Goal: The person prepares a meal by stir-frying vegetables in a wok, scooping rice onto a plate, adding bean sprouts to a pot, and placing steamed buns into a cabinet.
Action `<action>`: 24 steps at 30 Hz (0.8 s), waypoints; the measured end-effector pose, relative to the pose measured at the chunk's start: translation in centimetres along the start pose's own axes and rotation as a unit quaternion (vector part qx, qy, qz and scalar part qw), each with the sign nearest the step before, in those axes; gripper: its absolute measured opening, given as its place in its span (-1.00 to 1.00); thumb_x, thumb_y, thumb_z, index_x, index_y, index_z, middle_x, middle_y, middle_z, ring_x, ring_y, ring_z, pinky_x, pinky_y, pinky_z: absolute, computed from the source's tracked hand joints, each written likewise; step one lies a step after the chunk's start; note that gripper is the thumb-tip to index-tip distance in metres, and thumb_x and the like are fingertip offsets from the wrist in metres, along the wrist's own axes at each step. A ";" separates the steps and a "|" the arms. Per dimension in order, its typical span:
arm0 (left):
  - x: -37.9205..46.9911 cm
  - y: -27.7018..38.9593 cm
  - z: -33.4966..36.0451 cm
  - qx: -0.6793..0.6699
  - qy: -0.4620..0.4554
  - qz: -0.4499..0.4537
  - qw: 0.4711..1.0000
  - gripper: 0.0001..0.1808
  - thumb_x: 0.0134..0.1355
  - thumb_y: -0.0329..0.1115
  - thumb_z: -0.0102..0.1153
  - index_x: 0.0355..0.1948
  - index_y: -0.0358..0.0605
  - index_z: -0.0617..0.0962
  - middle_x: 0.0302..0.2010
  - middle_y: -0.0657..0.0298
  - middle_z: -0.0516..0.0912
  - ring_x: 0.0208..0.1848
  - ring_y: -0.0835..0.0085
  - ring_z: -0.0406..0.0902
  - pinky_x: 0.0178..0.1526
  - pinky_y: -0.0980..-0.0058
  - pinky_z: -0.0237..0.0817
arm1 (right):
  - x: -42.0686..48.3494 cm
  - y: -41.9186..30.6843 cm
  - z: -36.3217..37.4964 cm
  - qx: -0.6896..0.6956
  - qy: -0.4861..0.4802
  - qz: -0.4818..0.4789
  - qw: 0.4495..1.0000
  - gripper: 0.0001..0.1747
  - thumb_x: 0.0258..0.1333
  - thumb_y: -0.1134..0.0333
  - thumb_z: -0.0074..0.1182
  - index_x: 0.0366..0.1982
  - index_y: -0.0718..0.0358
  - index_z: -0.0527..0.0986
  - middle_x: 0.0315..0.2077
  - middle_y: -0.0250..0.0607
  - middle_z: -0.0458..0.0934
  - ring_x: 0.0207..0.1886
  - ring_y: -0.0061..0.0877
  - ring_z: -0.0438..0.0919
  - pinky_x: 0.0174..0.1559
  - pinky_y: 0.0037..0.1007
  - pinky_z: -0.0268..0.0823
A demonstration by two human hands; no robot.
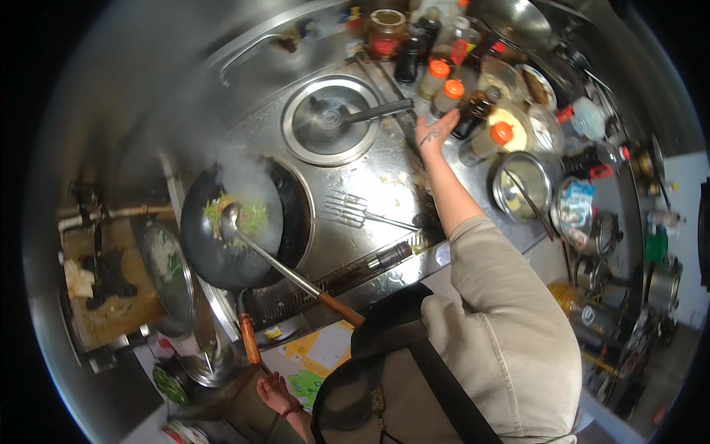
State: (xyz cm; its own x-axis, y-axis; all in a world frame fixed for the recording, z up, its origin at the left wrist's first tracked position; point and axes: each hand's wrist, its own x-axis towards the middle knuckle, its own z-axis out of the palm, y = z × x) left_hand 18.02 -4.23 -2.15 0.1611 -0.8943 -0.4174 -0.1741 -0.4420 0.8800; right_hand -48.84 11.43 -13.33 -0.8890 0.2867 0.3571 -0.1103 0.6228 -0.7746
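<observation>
On the left burner sits a steaming wok [205, 250] with shredded green food [252, 217] in it. A metal ladle [266, 255] rests in the food, its wooden handle against the front of my body. My left hand [275, 392], a beaded bracelet at its wrist, is near the lower end of the wok's wooden handle [249, 338], apart from it, fingers loosely curled and holding nothing visible. My right hand [435, 133] reaches out among the seasoning bottles, next to an orange-capped shaker [448, 99] and a dark sauce bottle [474, 115]; whether it touches either cannot be told.
A round metal lid or pan [331, 119] with a black handle lies behind the counter's middle. Fork-like metal tools [346, 208] lie on the steel top. A steel bowl [521, 186] holds long utensils at right. A second pan [169, 277] with food stands left of the wok.
</observation>
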 end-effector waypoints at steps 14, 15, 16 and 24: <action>-2.2 -6.0 -4.8 -0.041 0.026 -0.030 0.998 -0.58 0.17 -0.34 0.00 0.05 -0.06 0.25 -0.12 0.06 0.45 -0.17 0.25 0.50 -0.17 0.37 0.37 | 0.6 -12.4 -10.8 0.067 -0.060 -0.426 0.900 -0.34 -0.46 0.37 0.35 -0.13 0.30 0.42 -0.18 -0.13 0.49 -0.10 -0.31 0.45 -0.01 -0.37 0.26; -1.5 -6.3 -5.2 -0.036 0.010 -0.041 0.998 -0.59 0.17 -0.35 -0.01 0.05 -0.06 0.25 -0.12 0.06 0.45 -0.17 0.26 0.50 -0.17 0.38 0.37 | -1.0 -17.3 -12.7 0.035 -0.199 -0.430 0.880 -0.34 -0.45 0.44 0.30 -0.09 0.20 0.42 -0.17 -0.15 0.47 -0.08 -0.27 0.42 -0.01 -0.34 0.25; -0.8 -5.9 -5.2 -0.031 0.006 -0.045 0.998 -0.59 0.17 -0.37 -0.01 0.05 -0.06 0.25 -0.13 0.07 0.45 -0.17 0.26 0.50 -0.16 0.39 0.37 | -2.3 -19.1 -12.4 -0.016 -0.193 -0.459 0.867 -0.35 -0.46 0.47 0.28 -0.10 0.10 0.44 -0.18 -0.16 0.47 -0.11 -0.24 0.42 -0.06 -0.34 0.25; 1.9 -3.0 -3.8 -0.038 -0.068 0.022 0.997 -0.59 0.17 -0.47 -0.10 0.06 -0.09 0.22 -0.15 0.15 0.41 -0.14 0.30 0.47 -0.13 0.43 0.34 | -12.9 -33.0 -4.4 -0.356 -0.226 -0.654 0.628 -0.77 0.00 0.29 -0.10 -0.29 0.08 0.52 -0.24 -0.34 0.40 -0.07 -0.49 0.35 -0.04 0.02 0.05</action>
State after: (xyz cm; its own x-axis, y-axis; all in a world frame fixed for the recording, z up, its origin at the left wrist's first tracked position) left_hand 22.57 -4.40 -4.70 0.0201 -0.9157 -0.4013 -0.1022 -0.4011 0.9103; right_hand -31.78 -9.64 9.85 -0.2981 -0.9450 0.1344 -0.7940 0.3236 0.5146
